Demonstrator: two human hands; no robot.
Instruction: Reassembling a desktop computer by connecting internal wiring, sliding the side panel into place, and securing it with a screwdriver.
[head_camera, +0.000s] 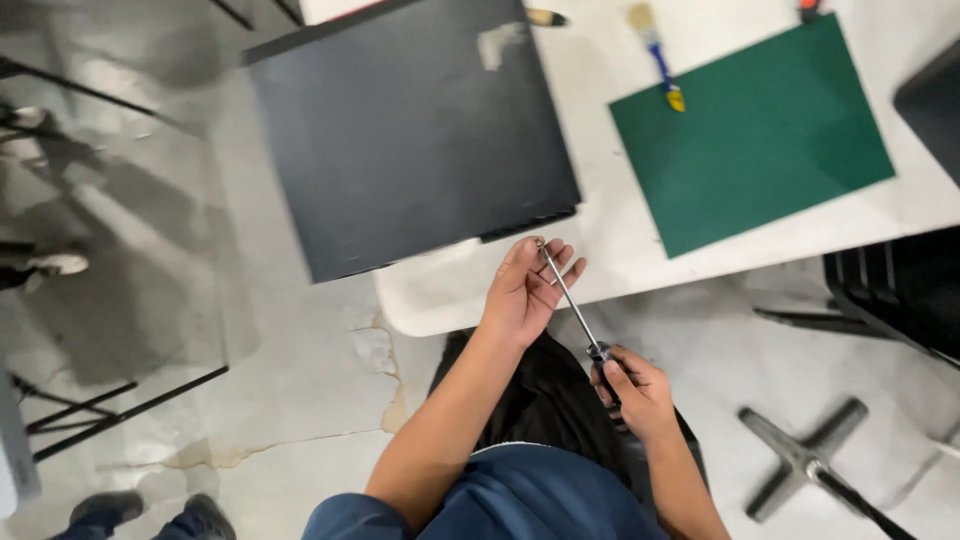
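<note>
sleeves: short, blue | arms: bare below | lap: black trousers | hands: no gloves

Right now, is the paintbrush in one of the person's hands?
No, the paintbrush lies on the white table by the green mat, while the hands hold a screwdriver.
</note>
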